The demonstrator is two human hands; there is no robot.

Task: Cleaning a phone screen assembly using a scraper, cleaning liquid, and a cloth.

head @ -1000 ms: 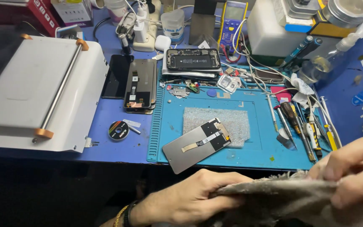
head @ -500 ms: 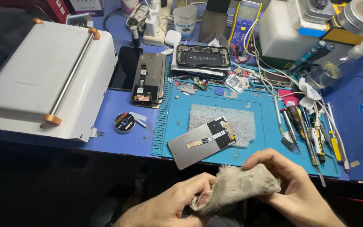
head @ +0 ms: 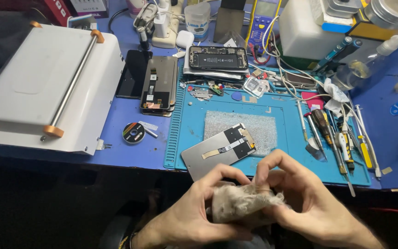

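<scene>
Both hands grip one item: a crumpled, grey-brown, fuzzy cloth (head: 242, 206), held in front of the near edge of the bench, below the blue mat. The left hand (head: 194, 216) is closed on the cloth's left portion, thumb and forefinger arched over its top. The right hand (head: 300, 203) is closed on the right portion, fingers curled over the upper edge and thumb pressed against the fabric. The two forefingers nearly meet above the cloth.

Just beyond the hands, a flat grey phone display panel (head: 218, 151) with black patches and a short ribbon cable lies face down, tilted, on a blue silicone work mat (head: 282, 152); its upper corner overlaps a grey textured pad (head: 254, 127). Screwdrivers and tweezers (head: 332, 133) lie in a row at the mat's right side. Further back sits an opened phone body (head: 218, 57) with its battery exposed. Left of the mat, dark phone screens (head: 150, 83) lie stacked on the blue tabletop (head: 130, 152), near a small round black tape roll (head: 133, 133). A white flat-topped machine with a metal bar and orange end pieces (head: 42, 87) stands at far left.
</scene>
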